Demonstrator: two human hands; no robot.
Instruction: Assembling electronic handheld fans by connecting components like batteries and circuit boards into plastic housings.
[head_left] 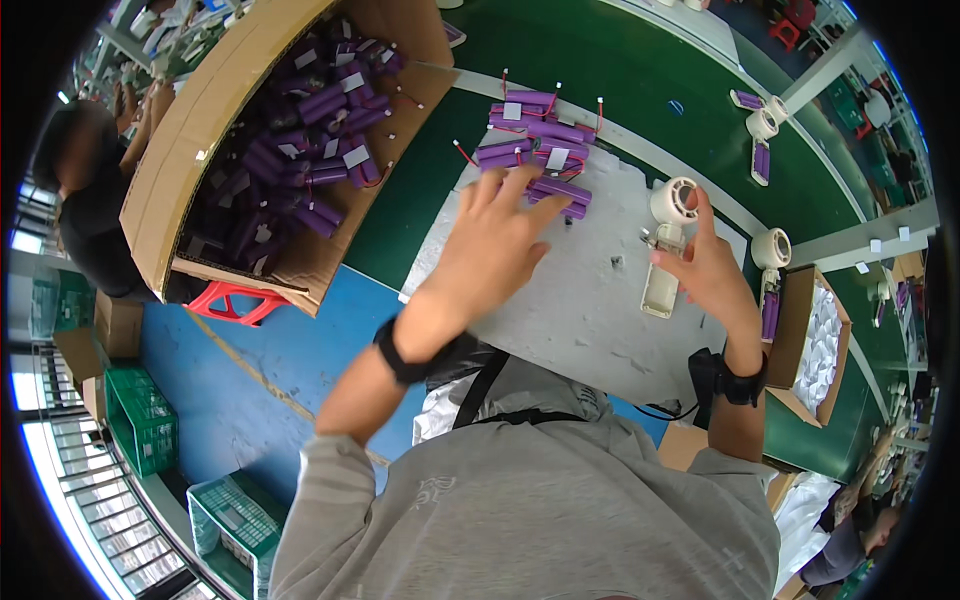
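My left hand (pixel 490 245) reaches over the grey mat with its fingers spread, the fingertips at the near edge of a small pile of purple battery packs (pixel 560 130). The packs have white labels and thin red wires ending in white connectors. Whether the fingertips touch the nearest pack (pixel 558 190) I cannot tell. On the right of the mat, my right hand (pixel 708 268) holds a cream plastic housing (pixel 660 292) between thumb and fingers. This housing has a round ring-shaped head (pixel 674 200) and an open, hollow handle that points toward me. The finger undersides are hidden.
A large cardboard box (pixel 190 150) of purple packs stands left. The grey mat (pixel 560 320) lies on the green bench (pixel 375 235). Further right are another housing (pixel 771 250) with a purple pack in its handle and a carton (pixel 832 400) of white wrapped pieces. A person (pixel 95 210) sits at far left.
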